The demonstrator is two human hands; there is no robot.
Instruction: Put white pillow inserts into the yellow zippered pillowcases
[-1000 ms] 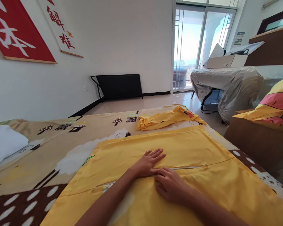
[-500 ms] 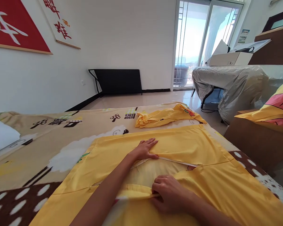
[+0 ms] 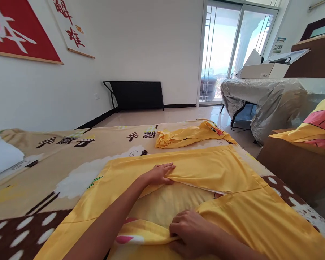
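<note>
A yellow pillowcase [image 3: 206, 164] lies spread on the bed, its slit gaping in the middle so the paler inner side shows. On the upper edge of the slit rests my left hand [image 3: 158, 174], fingers stretched out over the cloth. My right hand [image 3: 191, 231] is closed on the lower edge of the opening, pinching the hem. A folded-back strip with a pink and white print shows left of it. Parts of the pillowcase are hidden under my forearms.
A patterned blanket [image 3: 78, 162] covers the bed. Beyond the pillowcase lies a crumpled yellow cloth [image 3: 186, 135]. At the left is a white pillow [image 3: 4, 155]. To the right, a cardboard box [image 3: 289, 166] bears a yellow printed cloth [image 3: 318, 126]. A plastic-covered table [image 3: 262, 94] stands behind.
My right hand has drawn the lower hem a little toward me, so the slit gapes wider and more pink print shows. My left hand has shifted slightly left.
</note>
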